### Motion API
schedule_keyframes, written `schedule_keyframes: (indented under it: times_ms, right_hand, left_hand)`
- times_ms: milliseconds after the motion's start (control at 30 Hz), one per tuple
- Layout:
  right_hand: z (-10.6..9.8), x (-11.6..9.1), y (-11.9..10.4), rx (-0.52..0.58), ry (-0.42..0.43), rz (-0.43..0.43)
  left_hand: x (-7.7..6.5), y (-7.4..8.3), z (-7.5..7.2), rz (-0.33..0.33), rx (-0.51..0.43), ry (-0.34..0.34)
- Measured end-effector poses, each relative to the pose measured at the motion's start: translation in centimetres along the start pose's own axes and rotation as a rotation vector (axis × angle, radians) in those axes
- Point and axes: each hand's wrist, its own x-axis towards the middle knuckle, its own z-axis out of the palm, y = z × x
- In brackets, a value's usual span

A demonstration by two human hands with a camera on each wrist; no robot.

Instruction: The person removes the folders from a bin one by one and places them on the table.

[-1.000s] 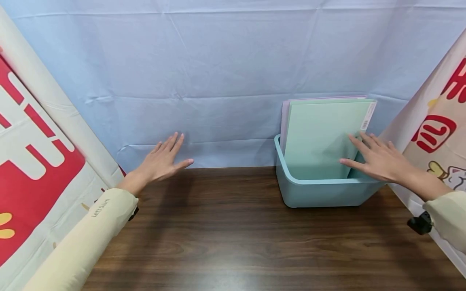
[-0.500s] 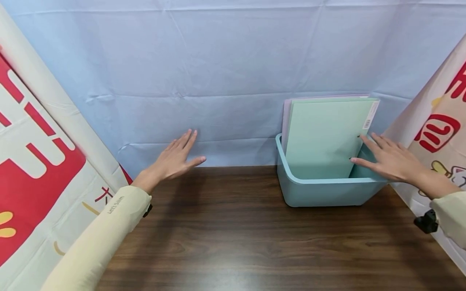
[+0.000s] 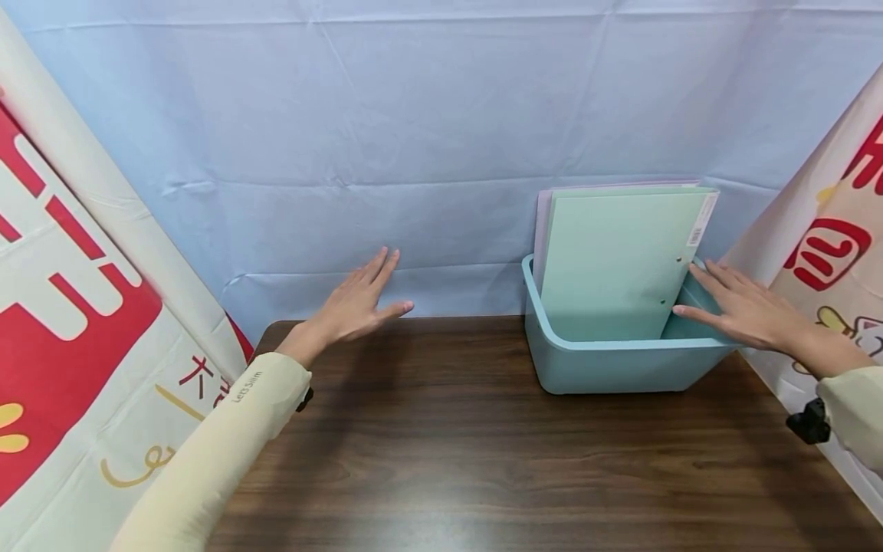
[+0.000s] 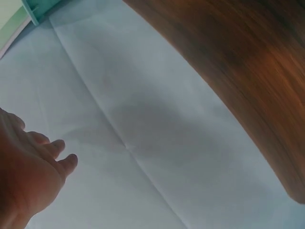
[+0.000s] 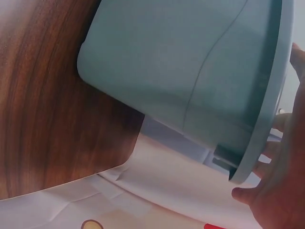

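Note:
A blue-green plastic bin (image 3: 631,368) stands on the table toward the right in the head view. Upright inside it are a mint green folder (image 3: 614,253) with a white label and, mostly hidden behind that, a lilac folder (image 3: 542,230). My right hand (image 3: 748,310) is spread over the bin's right end, its thumb reaching toward the green folder's lower right side. In the right wrist view, its fingers show beyond the bin's rim (image 5: 274,90). My left hand (image 3: 352,305) hovers with straight fingers near the table's back edge, well left of the bin, and holds nothing.
The dark wooden table (image 3: 441,452) ends at a pale blue cloth (image 3: 386,138) hanging behind it. Printed cloths hang at both sides, a red and white one (image 3: 62,307) at left and a cream one (image 3: 841,291) at right.
My left hand has drifted right along the table's back edge. My right hand has shifted slightly right, uncovering more of the green folder's side. The bin and folders stay put.

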Motion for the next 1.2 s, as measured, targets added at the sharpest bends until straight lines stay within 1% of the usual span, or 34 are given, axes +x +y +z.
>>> schedule_keyframes:
  times_ms: [167,300,500,600,700,900,1100,1200]
  right_hand:
    - [0.4,-0.1,0.4,0.034,-0.012,-0.005]
    - [0.8,-0.3,0.8,0.048,-0.010,0.002]
    - [1.2,-0.5,1.1,0.055,-0.010,0.012]
    - [1.3,-0.5,1.1,0.080,-0.020,0.021]
    - [1.3,-0.5,1.0,0.114,-0.029,0.031]
    - [1.6,-0.2,1.3,0.159,-0.014,0.032]
    - [2.0,-0.4,1.6,0.165,0.000,0.019]
    - [2.2,-0.5,1.6,0.165,0.006,0.013]
  left_hand:
    - [0.7,0.8,0.7,0.019,-0.060,0.023]
    - [1.4,1.6,1.2,0.032,-0.111,0.026]
    - [1.9,2.7,1.8,0.024,-0.198,0.015]
    - [2.3,3.2,2.1,0.019,-0.238,0.019]
    - [2.7,3.6,2.5,0.028,-0.264,0.022]
    - [3.9,5.0,3.1,0.073,-0.296,0.033]
    - [5.3,6.7,3.6,0.135,-0.344,0.037]
    - [6.0,7.5,4.0,0.149,-0.357,0.035]
